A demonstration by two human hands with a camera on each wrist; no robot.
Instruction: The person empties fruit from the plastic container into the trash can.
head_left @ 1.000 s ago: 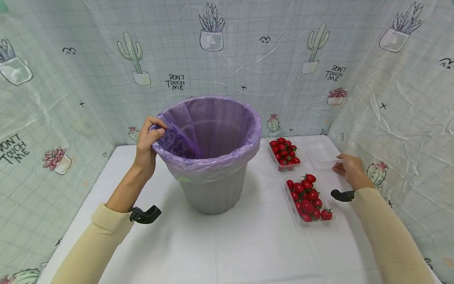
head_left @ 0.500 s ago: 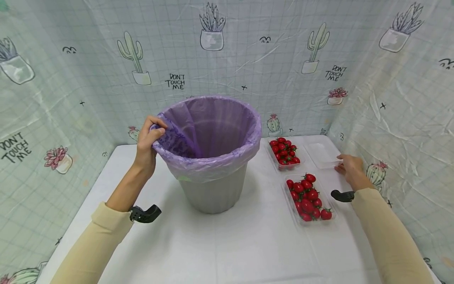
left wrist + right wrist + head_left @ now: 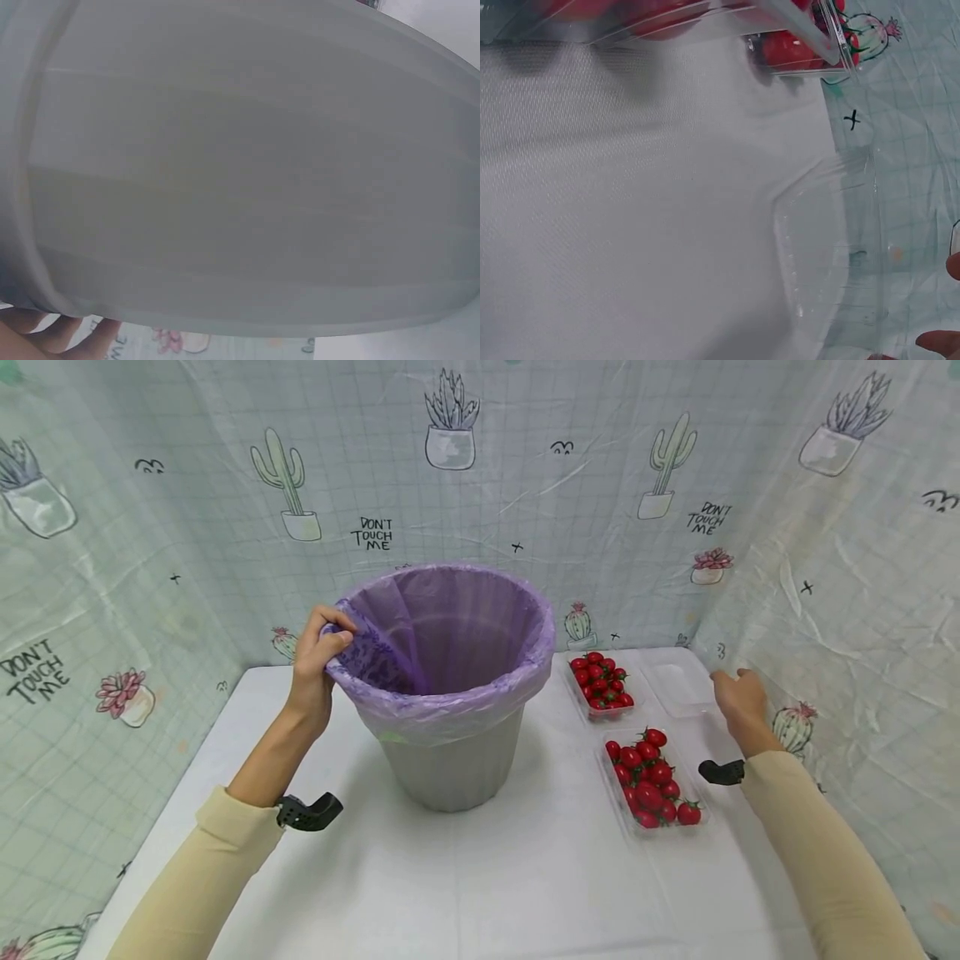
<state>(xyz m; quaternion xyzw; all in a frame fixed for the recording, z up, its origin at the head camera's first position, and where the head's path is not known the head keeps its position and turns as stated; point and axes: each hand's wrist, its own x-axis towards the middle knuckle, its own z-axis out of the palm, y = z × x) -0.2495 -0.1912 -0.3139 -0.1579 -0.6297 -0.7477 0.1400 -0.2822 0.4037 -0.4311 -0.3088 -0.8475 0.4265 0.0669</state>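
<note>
A grey trash can (image 3: 457,768) stands upright on the table, lined with a purple trash bag (image 3: 442,714) folded over its rim. My left hand (image 3: 315,664) grips the bagged rim on the left side. In the left wrist view the can's wall fills most of the picture, with fingers (image 3: 94,341) at the lower left. At the back right, my right hand (image 3: 741,702) is over the near right edge of a clear plastic container (image 3: 678,687), fingers loosely apart and holding nothing. Two fingertips (image 3: 939,341) show in the right wrist view beside that container.
Two clear boxes of cherry tomatoes stand right of the can: a farther box (image 3: 600,683) and a nearer box (image 3: 652,785). A printed cactus curtain (image 3: 517,485) rises behind the white table (image 3: 457,885) and along both sides.
My right hand has let go of the clear container's edge and lifted slightly, its fingers parting. The left hand keeps its grip on the rim.
</note>
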